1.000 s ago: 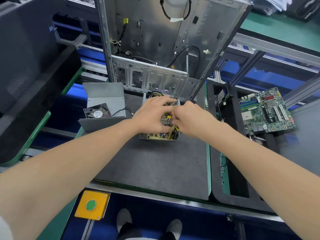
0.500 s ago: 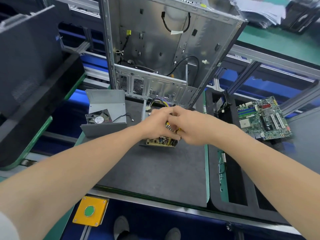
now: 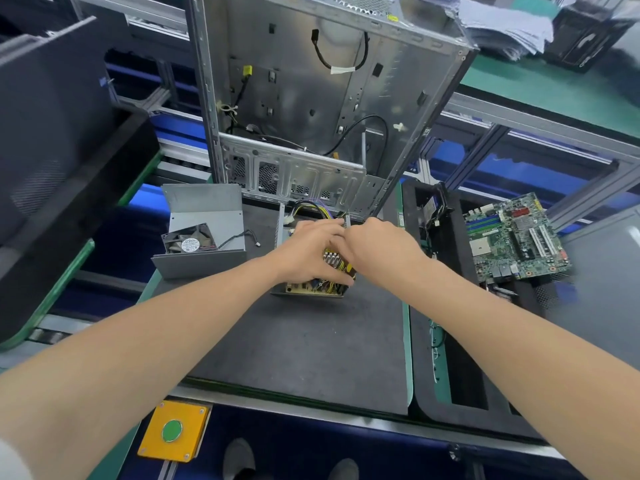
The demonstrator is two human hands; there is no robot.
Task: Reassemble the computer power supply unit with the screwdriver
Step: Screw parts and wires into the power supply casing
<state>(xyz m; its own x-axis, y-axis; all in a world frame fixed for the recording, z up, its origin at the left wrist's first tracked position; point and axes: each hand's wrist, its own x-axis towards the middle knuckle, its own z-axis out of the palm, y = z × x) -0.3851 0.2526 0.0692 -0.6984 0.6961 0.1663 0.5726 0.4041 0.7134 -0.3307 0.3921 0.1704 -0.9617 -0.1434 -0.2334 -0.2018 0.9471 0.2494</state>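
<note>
Power supply unit, an open grey metal tray with a tan circuit board and a yellow-and-black wire bundle, sits on the dark tabletop. The left hand curls its fingers over the wire bundle. I cannot tell what the right hand grasps. It is probably light and fragile, so hold the tray walls.
</note>
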